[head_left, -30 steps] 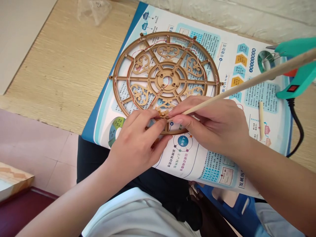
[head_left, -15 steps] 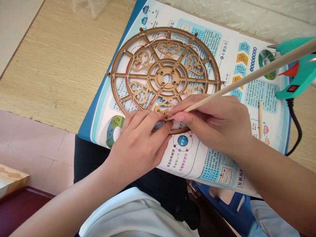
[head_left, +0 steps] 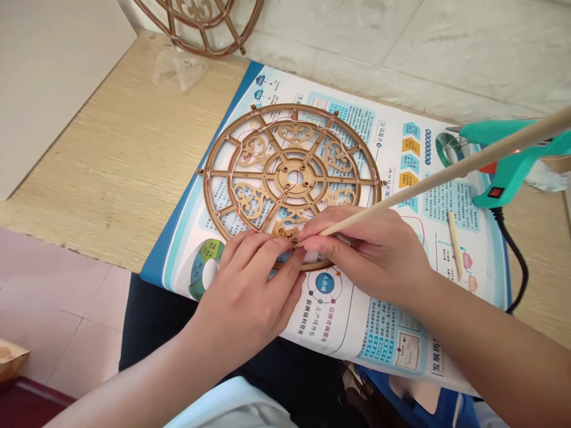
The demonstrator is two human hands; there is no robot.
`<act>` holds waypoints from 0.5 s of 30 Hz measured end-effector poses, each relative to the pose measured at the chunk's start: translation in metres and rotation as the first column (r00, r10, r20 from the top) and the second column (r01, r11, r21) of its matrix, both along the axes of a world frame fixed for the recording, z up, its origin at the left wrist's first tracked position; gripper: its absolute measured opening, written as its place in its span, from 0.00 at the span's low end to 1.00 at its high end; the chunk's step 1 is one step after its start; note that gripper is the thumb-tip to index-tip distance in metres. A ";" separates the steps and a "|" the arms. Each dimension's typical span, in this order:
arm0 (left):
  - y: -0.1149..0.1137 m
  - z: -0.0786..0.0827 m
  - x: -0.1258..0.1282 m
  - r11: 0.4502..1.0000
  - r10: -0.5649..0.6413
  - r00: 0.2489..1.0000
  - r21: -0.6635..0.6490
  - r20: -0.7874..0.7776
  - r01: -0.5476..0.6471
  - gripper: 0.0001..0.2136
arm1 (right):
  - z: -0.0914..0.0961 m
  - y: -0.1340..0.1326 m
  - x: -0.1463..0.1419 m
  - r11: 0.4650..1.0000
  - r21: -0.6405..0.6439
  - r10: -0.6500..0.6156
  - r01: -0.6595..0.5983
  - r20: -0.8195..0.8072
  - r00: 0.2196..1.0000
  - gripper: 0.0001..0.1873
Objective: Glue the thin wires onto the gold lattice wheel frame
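A round gold frame with spokes and scroll ornaments lies flat on a printed sheet. Thin red and white wires run along its inner ring and in toward the hub. My left hand is closed over the near edge of the frame, fingers bent and pressed down on it. In my right hand a long wooden stick is pinched like a pen. Its tip meets the inner ring beside my left fingertips. Fingers hide the exact contact spot and that stretch of wire.
A green glue gun with a black cord lies at the right. Near it is a short pale stick. The printed sheet covers a blue board. Against the wall stands a second gold frame, beside a clear plastic bag.
The camera view has tilted up, bringing the second frame and more wall into sight. Both hands and the stick keep nearly the same place on the frame.
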State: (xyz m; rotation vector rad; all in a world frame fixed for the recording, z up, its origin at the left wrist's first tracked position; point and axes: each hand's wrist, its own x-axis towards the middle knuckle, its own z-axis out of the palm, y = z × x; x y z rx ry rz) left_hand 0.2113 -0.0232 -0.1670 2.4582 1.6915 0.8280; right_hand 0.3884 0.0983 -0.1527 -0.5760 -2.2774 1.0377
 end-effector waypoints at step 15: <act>0.001 0.004 0.009 0.999 0.040 0.997 -0.008 -0.073 -0.040 0.09 | -0.001 0.000 -0.001 0.999 -0.047 -0.005 0.006 0.019 1.000 0.07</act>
